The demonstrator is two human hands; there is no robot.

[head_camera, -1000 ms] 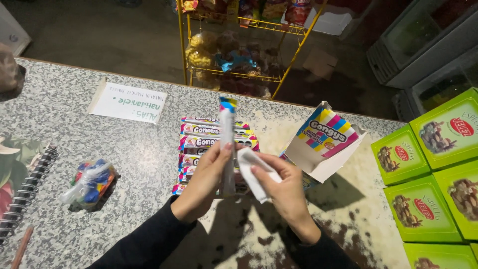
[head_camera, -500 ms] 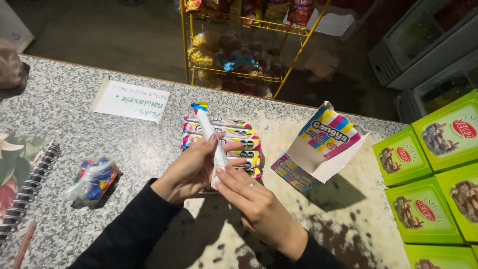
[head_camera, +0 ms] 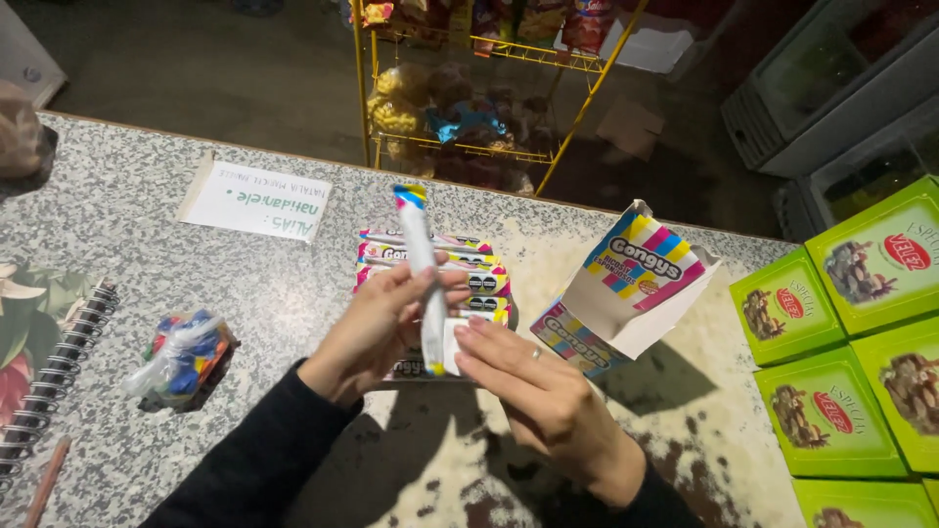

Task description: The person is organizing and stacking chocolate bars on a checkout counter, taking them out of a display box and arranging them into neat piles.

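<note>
The left hand (head_camera: 377, 328) is clamped on a long candy tube (head_camera: 422, 272), thumb and fingers wrapped round its middle, so the tube stands nearly upright with its striped tip pointing toward 12 o'clock. The right hand (head_camera: 533, 391) meets it from 4 o'clock, its fingers closed on the tube's lower end and on a small white slip (head_camera: 453, 344) there. Both hands sit close together, touching the same tube, above the speckled tabletop (head_camera: 127, 254).

Just behind the hands, at 12 o'clock, a row of matching candy tubes (head_camera: 460, 269) lies flat, side by side, on the tabletop. At 2 o'clock from the hands stands an open striped carton (head_camera: 636, 279), its flap tipped up and its mouth facing the tubes. Further out at 3 o'clock, green boxes (head_camera: 851, 342) are packed edge to edge along the tabletop's right end.

At 9 o'clock lies a small clear bag of coloured bits (head_camera: 181, 352), well apart from the hands. Beyond it, at the left edge, rests a spiral notebook (head_camera: 44, 362). At 11 o'clock a white paper note (head_camera: 256, 198) lies flat. Past the tabletop's far edge stands a yellow wire rack (head_camera: 469, 108) holding snack bags.
</note>
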